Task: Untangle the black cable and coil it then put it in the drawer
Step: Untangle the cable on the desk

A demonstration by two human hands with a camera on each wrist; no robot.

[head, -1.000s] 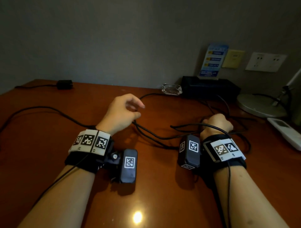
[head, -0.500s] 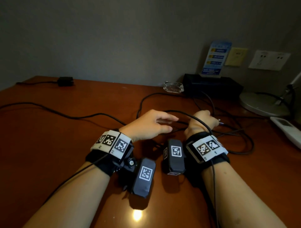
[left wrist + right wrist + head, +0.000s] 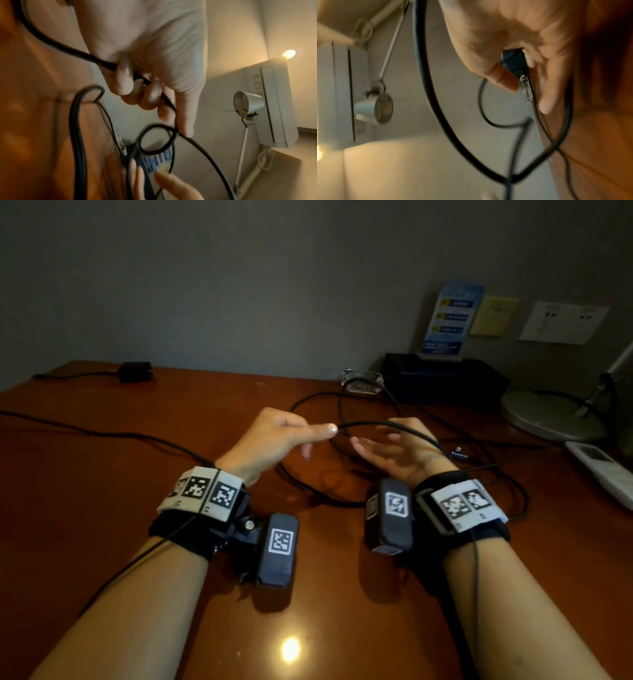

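Two risks noted. Left hand (image 3: 270, 440) fingers (image 3: 123, 81) curl round the black cable (image 3: 383, 424), raised above the desk (image 3: 102, 491); slack loops may re-knot. Right hand (image 3: 400, 450) lies open beneath it; its plug (image 3: 459, 454) could snag.

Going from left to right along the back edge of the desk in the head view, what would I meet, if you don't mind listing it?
Black power adapter → glass ashtray → black box → round lamp base → white remote.
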